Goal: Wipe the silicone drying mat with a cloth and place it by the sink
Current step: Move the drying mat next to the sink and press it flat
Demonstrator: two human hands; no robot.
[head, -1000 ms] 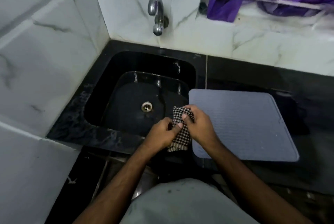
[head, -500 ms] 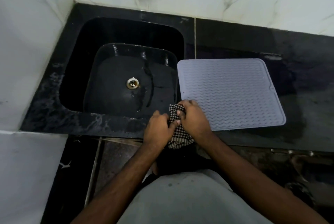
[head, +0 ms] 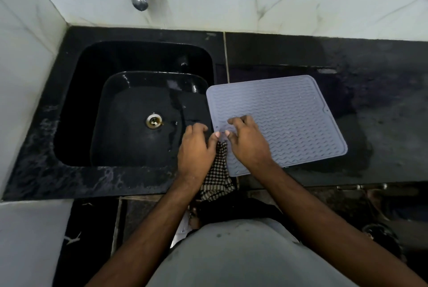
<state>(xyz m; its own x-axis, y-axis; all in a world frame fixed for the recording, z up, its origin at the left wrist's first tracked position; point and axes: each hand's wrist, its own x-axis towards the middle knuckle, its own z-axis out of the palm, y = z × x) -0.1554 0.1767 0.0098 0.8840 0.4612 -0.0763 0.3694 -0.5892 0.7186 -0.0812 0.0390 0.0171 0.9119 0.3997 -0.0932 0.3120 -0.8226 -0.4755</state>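
Checked cloth (head: 217, 170) half hidden beneath hands, grip unclear

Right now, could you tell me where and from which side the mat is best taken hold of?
Probably the mat's left edge, from the sink side: it lies flat on the counter, but that edge juts over the basin, so fingers can slip under it.
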